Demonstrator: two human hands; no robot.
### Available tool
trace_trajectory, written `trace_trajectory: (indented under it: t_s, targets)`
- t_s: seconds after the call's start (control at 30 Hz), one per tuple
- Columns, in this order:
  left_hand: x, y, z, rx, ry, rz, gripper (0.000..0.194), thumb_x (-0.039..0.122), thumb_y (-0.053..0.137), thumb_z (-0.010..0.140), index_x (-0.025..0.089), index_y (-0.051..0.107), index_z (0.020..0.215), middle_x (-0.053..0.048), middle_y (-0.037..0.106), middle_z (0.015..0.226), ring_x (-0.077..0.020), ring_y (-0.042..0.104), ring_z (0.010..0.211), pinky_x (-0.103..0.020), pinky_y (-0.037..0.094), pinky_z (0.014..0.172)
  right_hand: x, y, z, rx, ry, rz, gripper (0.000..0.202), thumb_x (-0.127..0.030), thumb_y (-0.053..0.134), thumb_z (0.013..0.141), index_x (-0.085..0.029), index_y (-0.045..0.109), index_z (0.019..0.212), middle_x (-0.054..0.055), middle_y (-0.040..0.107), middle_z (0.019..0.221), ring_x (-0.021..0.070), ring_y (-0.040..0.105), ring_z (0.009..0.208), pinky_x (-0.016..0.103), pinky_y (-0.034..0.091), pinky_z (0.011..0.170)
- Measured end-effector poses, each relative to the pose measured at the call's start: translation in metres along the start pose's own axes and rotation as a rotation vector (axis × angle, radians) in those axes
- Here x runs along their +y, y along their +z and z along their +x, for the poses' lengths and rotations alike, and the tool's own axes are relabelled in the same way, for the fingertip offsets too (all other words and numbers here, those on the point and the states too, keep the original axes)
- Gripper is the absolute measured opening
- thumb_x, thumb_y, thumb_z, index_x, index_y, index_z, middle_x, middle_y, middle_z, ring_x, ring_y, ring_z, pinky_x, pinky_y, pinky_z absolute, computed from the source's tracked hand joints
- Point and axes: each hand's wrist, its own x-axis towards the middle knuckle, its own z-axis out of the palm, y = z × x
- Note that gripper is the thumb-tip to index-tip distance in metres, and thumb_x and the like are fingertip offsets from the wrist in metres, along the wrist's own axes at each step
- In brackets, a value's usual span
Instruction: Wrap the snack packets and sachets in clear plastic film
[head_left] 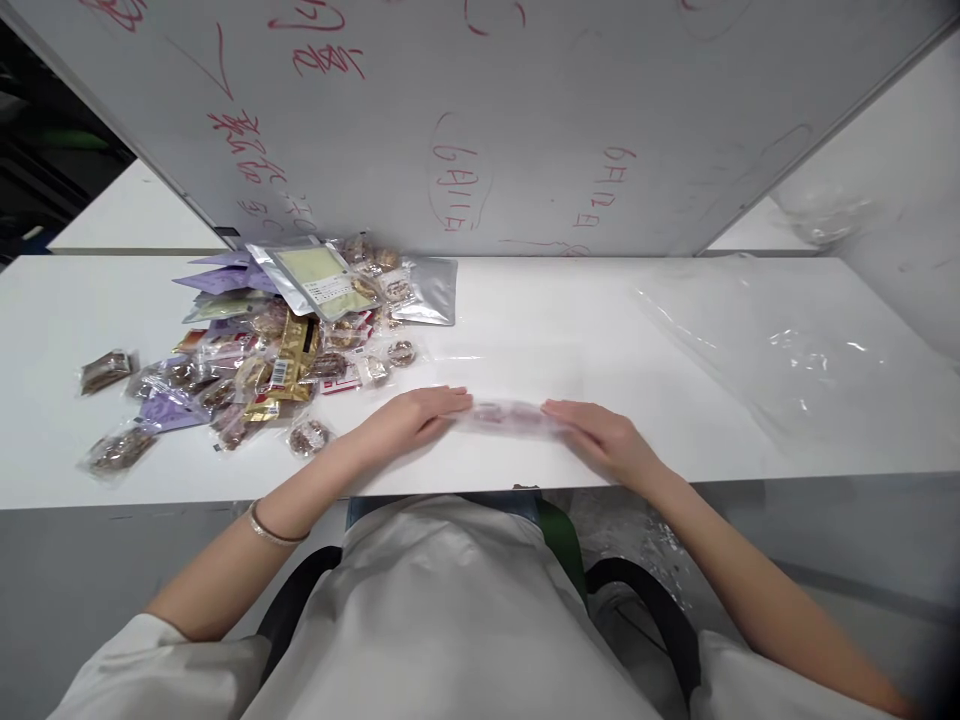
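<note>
My left hand (426, 412) and my right hand (600, 432) face each other just above the front of the white table. Between them stretches a narrow, pinkish packet in clear plastic (510, 416), smeared by motion, so what it contains cannot be read. Each hand has its fingers together on one end of that packet, with the thumbs low and partly hidden. To the left of my left hand lies a small clear-wrapped brown snack (309, 437), apart from it.
A heap of wrapped snacks with a gold packet (295, 358), a silver-and-green pouch (322, 280) and purple pouches (229, 275) covers the table's left. Sheets of clear plastic (810, 350) spread over the right. A whiteboard (525, 120) with red writing stands along the back edge.
</note>
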Motion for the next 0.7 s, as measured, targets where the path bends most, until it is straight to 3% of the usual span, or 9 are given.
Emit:
trace_trajectory:
  t_s: [0.1, 0.17, 0.2, 0.27, 0.3, 0.4, 0.5, 0.6, 0.7]
  targets:
    - [0.005, 0.008, 0.011, 0.129, -0.23, -0.104, 0.034, 0.038, 0.038, 0.102, 0.02, 0.063, 0.117, -0.006, 0.073, 0.103, -0.0223, 0.069, 0.095, -0.037, 0.054, 0.085, -0.005, 0.004, 0.01, 0.097, 0.354, 0.008, 0.032, -0.046, 0.046, 0.097, -0.024, 0.067, 0.107, 0.003, 0.073, 0.078, 0.0236, 0.071, 0.074, 0.038, 0.057, 0.067]
    - [0.007, 0.016, 0.019, 0.255, -0.302, -0.049, 0.034, 0.034, 0.044, 0.1, 0.017, 0.056, 0.127, -0.007, 0.071, 0.094, -0.0229, 0.067, 0.088, -0.039, 0.053, 0.082, -0.009, 0.006, 0.018, 0.102, 0.501, -0.088, 0.035, -0.047, 0.052, 0.092, -0.022, 0.062, 0.113, 0.002, 0.069, 0.071, 0.0238, 0.067, 0.064, 0.038, 0.055, 0.06]
    - [0.006, 0.019, 0.022, 0.322, -0.295, 0.021, 0.036, 0.032, 0.048, 0.098, 0.017, 0.053, 0.131, -0.009, 0.07, 0.098, -0.0244, 0.066, 0.094, -0.042, 0.052, 0.086, -0.01, 0.006, 0.021, 0.13, 0.5, -0.162, 0.037, -0.045, 0.055, 0.09, -0.02, 0.06, 0.117, 0.004, 0.069, 0.076, 0.0251, 0.067, 0.068, 0.04, 0.055, 0.062]
    - [0.004, 0.024, 0.025, 0.393, -0.187, 0.175, 0.034, 0.028, 0.051, 0.097, 0.018, 0.055, 0.129, -0.014, 0.065, 0.116, -0.0283, 0.059, 0.113, -0.049, 0.047, 0.097, -0.01, 0.005, 0.023, 0.196, 0.346, -0.282, 0.037, -0.037, 0.054, 0.091, -0.019, 0.058, 0.122, 0.011, 0.071, 0.098, 0.0288, 0.068, 0.088, 0.047, 0.056, 0.077]
    - [0.002, 0.024, 0.023, 0.368, -0.102, 0.221, 0.032, 0.029, 0.052, 0.097, 0.019, 0.058, 0.127, -0.015, 0.061, 0.125, -0.0293, 0.055, 0.122, -0.05, 0.044, 0.102, -0.009, 0.004, 0.022, 0.178, 0.222, -0.295, 0.036, -0.033, 0.05, 0.093, -0.02, 0.058, 0.125, 0.013, 0.069, 0.111, 0.0295, 0.067, 0.101, 0.049, 0.054, 0.087]
    - [-0.001, 0.016, 0.015, 0.114, 0.101, 0.192, 0.043, 0.042, 0.056, 0.095, 0.02, 0.055, 0.132, -0.015, 0.053, 0.142, -0.0291, 0.048, 0.133, -0.047, 0.041, 0.109, -0.004, -0.003, 0.012, -0.068, -0.086, -0.199, 0.045, -0.029, 0.047, 0.095, -0.025, 0.05, 0.14, 0.009, 0.054, 0.143, 0.0269, 0.052, 0.132, 0.049, 0.047, 0.106]
    - [0.001, 0.003, 0.008, 0.029, 0.06, 0.085, 0.041, 0.042, 0.049, 0.098, 0.022, 0.056, 0.133, -0.01, 0.057, 0.141, -0.0264, 0.052, 0.131, -0.043, 0.043, 0.108, 0.0, -0.007, 0.004, -0.129, -0.11, -0.099, 0.05, -0.038, 0.054, 0.093, -0.028, 0.049, 0.142, 0.006, 0.051, 0.148, 0.0275, 0.049, 0.135, 0.05, 0.044, 0.11]
    - [0.006, -0.003, 0.012, 0.091, -0.133, -0.065, 0.033, 0.038, 0.038, 0.102, 0.022, 0.064, 0.116, -0.007, 0.071, 0.116, -0.0231, 0.066, 0.106, -0.038, 0.052, 0.091, 0.0, -0.008, 0.009, -0.012, 0.109, 0.048, 0.03, -0.042, 0.048, 0.095, -0.028, 0.065, 0.117, 0.005, 0.072, 0.116, 0.0264, 0.068, 0.108, 0.046, 0.055, 0.095]
    - [0.006, 0.001, 0.025, 0.173, -0.289, -0.091, 0.033, 0.036, 0.041, 0.1, 0.018, 0.056, 0.124, -0.007, 0.072, 0.096, -0.0229, 0.067, 0.088, -0.037, 0.053, 0.079, -0.005, -0.004, 0.023, 0.036, 0.461, 0.067, 0.037, -0.05, 0.054, 0.091, -0.024, 0.06, 0.117, 0.003, 0.072, 0.08, 0.0243, 0.071, 0.073, 0.041, 0.059, 0.07]
